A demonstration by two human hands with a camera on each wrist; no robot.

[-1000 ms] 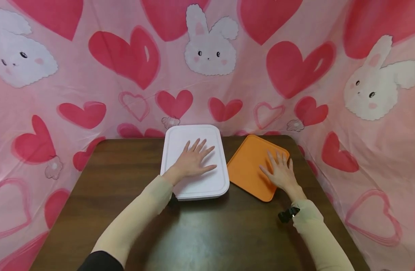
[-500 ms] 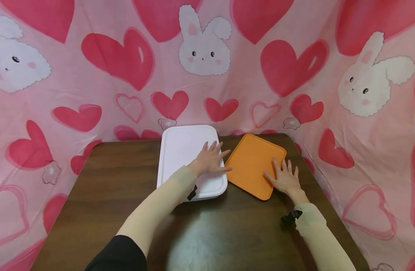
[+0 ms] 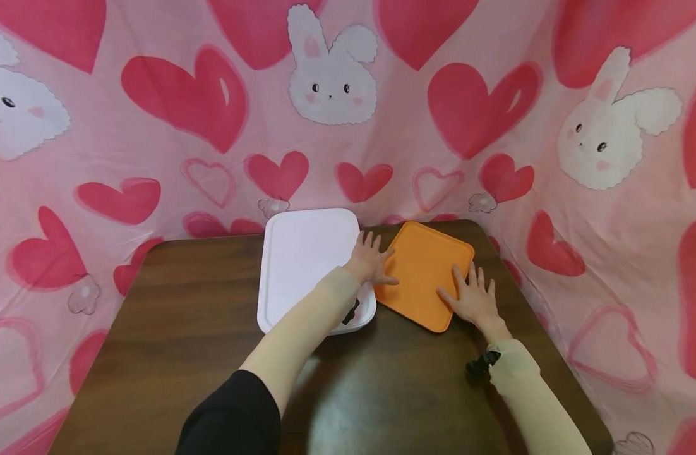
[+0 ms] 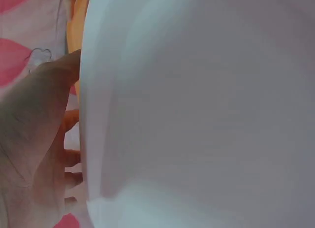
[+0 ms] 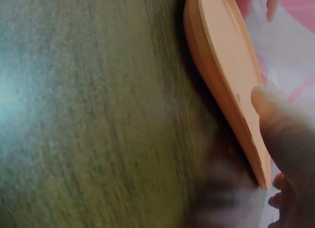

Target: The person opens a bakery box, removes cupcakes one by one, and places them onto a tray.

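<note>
An orange tray (shallow) lies between the outspread left hand and outspread right hand, a white rectangular container partly beneath the left.

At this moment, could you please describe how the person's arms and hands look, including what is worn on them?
The left hand and right hand wear no gloves. The left forearm sleeve and right forearm sleeve are pale cream; a black upper sleeve shows on the left arm. A small black device sits at the right wrist, something black at the left.

tray is orange, box white — backdrop heart-printed.
</note>
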